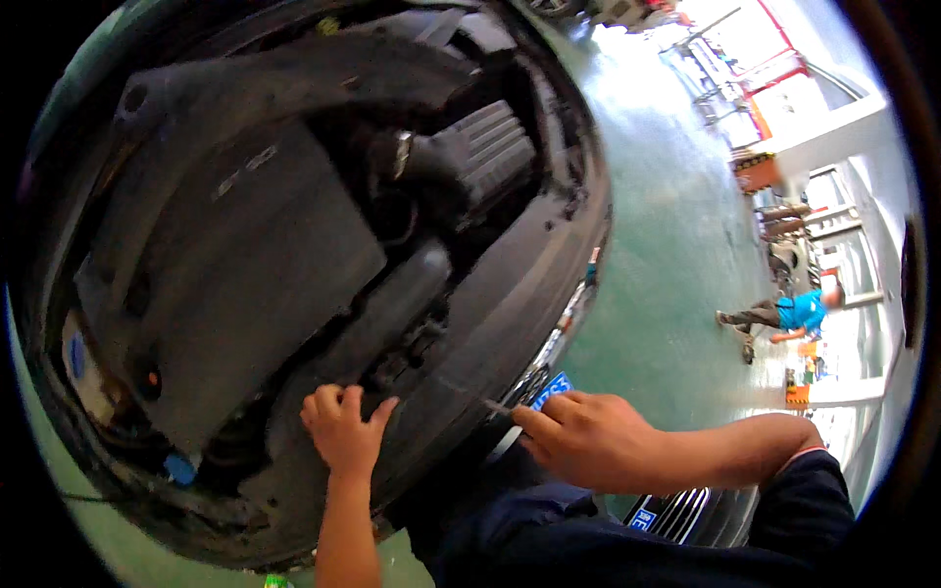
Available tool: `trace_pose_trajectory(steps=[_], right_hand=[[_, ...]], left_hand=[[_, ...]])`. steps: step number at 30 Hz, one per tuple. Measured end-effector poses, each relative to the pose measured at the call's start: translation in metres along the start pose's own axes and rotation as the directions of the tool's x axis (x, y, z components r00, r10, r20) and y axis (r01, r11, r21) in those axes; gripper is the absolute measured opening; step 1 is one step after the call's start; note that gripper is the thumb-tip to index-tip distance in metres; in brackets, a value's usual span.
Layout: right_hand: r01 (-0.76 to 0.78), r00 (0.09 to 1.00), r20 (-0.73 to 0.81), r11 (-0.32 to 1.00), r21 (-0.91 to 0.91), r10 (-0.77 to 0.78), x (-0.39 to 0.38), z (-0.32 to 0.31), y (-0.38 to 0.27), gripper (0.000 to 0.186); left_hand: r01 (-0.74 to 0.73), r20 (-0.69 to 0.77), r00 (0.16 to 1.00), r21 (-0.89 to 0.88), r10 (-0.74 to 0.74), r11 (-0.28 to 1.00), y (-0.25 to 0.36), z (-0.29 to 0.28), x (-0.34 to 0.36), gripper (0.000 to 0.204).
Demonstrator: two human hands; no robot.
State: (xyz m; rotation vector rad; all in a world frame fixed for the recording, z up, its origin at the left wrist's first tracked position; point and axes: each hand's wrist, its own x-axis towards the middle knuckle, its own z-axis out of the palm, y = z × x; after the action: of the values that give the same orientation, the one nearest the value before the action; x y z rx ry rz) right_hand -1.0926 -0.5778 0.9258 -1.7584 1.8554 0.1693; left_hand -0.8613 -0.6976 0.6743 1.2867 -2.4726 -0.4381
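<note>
My left hand (345, 426) rests on the black plastic trim panel (451, 348) along the front of a car's engine bay. Its thumb stands away from the curled fingers, and nothing shows in its grasp. Over the front edge, my right hand (588, 441) is closed on a slim metal tool (498, 405), maybe a screwdriver. The thin shaft points left across the panel toward my left hand; its handle is hidden in my fist. I cannot tell whether the tip touches the panel.
A large dark engine cover (245, 245) fills the bay, with a ribbed air filter box (495, 147) beyond. A blue cap (179, 468) sits at the near left. Another car's grille (676, 514) is close at my right. A person in blue (799, 312) is farther off on the green floor (657, 245).
</note>
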Motion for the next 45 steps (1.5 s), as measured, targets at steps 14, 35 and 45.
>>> trace_pose_trajectory(steps=[14,35,45], right_hand=[[-0.243,0.963,0.192,0.918,0.314,0.189,-0.018,0.016,0.003,0.045],[0.152,0.983,-0.148,0.947,0.283,-0.113,-0.037,0.036,0.006,0.040],[0.325,0.926,-0.360,0.724,0.608,-0.114,-0.067,0.050,0.041,0.034]], left_hand=[[0.013,0.021,1.000,0.002,-0.013,1.000,0.004,-0.007,-0.028,0.053],[-0.035,0.017,0.999,0.031,0.035,0.999,0.004,-0.007,-0.036,0.050],[0.256,-0.001,0.966,0.087,-0.257,0.963,0.019,-0.076,-0.097,0.053]])
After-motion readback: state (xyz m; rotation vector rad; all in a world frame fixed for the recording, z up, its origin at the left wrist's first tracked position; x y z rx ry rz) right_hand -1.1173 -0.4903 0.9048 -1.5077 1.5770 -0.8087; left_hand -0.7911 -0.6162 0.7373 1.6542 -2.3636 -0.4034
